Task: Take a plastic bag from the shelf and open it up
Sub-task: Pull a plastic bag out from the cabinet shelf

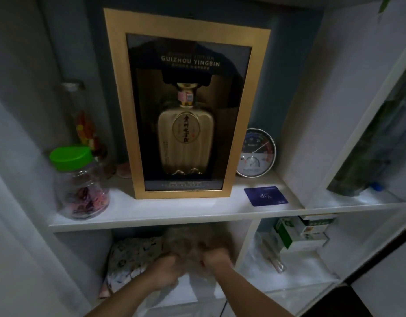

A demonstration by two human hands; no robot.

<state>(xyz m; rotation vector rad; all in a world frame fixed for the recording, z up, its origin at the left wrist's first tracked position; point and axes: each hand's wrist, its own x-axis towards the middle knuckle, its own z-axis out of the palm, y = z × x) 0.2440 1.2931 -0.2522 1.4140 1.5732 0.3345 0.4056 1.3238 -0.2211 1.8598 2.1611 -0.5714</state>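
Observation:
A thin, see-through plastic bag hangs blurred in front of the lower shelf compartment, just under the white shelf board. My left hand and my right hand are both closed on its lower part, a little apart from each other, knuckles up. The bag rises between and above them. Both forearms reach in from the bottom of the view. The bag's exact edges are hard to make out in the dim light.
A gold-framed bottle box stands on the upper shelf, with a green-lidded jar left, a round gauge and a blue card right. A patterned cloth bundle lies below left. Green-white boxes sit lower right.

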